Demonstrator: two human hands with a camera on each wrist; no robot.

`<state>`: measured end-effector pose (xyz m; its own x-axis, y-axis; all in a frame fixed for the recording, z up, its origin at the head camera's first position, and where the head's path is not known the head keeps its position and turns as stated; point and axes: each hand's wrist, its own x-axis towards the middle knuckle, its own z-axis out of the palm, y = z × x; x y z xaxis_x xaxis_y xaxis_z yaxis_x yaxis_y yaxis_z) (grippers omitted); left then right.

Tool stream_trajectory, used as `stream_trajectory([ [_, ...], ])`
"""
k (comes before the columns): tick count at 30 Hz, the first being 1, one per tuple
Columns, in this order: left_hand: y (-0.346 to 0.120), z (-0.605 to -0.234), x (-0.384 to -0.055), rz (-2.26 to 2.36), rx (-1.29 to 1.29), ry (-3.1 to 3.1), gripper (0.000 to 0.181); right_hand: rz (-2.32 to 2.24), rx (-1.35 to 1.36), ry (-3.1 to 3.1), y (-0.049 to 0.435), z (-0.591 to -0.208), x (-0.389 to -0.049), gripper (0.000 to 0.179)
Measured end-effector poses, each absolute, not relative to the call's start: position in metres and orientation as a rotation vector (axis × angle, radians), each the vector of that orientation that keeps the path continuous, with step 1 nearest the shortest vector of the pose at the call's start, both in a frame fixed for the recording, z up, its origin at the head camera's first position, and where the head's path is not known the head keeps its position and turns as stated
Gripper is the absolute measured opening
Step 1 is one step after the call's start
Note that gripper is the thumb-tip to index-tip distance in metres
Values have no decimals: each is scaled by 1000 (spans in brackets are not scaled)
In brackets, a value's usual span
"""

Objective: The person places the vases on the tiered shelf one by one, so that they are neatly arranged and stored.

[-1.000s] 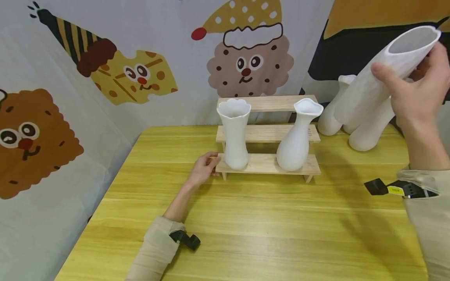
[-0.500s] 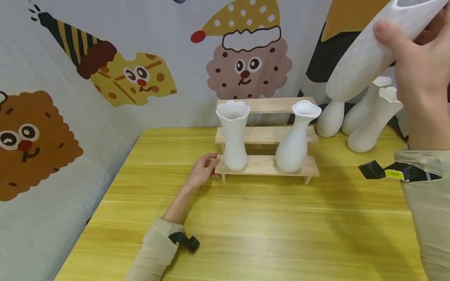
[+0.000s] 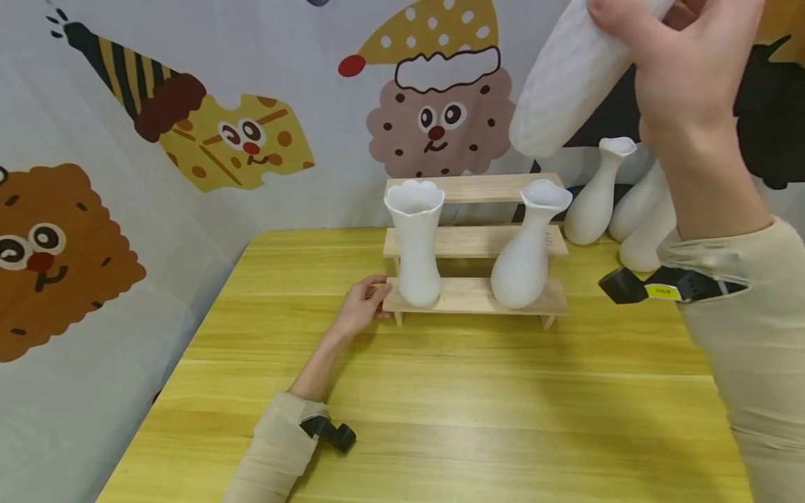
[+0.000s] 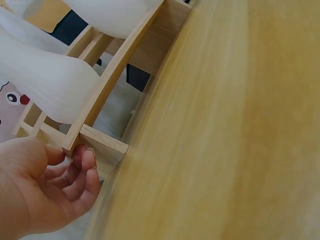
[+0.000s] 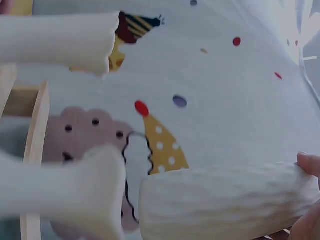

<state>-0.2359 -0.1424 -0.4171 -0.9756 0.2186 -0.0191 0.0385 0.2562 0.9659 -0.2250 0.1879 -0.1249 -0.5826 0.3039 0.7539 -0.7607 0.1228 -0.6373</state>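
My right hand point(image 3: 692, 77) grips a white textured vase point(image 3: 569, 84) near its top, tilted and raised above the right side of a three-tier wooden stand point(image 3: 472, 300). In the right wrist view the vase point(image 5: 225, 202) shows a rippled surface, with fingertips at its far end. My left hand point(image 3: 363, 307) pinches the left end of the stand's lowest shelf; the left wrist view shows thumb and fingers point(image 4: 90, 160) at that corner. On this shelf stand a scalloped-rim white vase point(image 3: 420, 244) at left and a round-bellied, narrow-necked one point(image 3: 525, 255) at right.
Several more white vases point(image 3: 591, 202) stand at the table's back right, partly hidden by my right arm. Behind the wooden table point(image 3: 402, 405) hangs a cloth with cartoon prints point(image 3: 440, 126). The stand's middle shelf point(image 3: 472, 241) and top shelf point(image 3: 484, 188) rise behind the two vases.
My right hand has lifted the textured vase up from beside the other vases and carried it left, toward the stand. The left hand keeps its place at the shelf corner.
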Motion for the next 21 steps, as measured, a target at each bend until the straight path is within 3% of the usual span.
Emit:
stream_trajectory([
  [6,-143,-419,-238,1812,262,2383,41,1759,540,-1541,156,-125,-224,61],
  [12,-143,-420,-238,1803,238,2388,41,1657,487,-1769,134,-128,-232,57],
  [21,-144,-420,-238,1815,259,2370,42,1554,398,-2083,117,-141,-244,66],
])
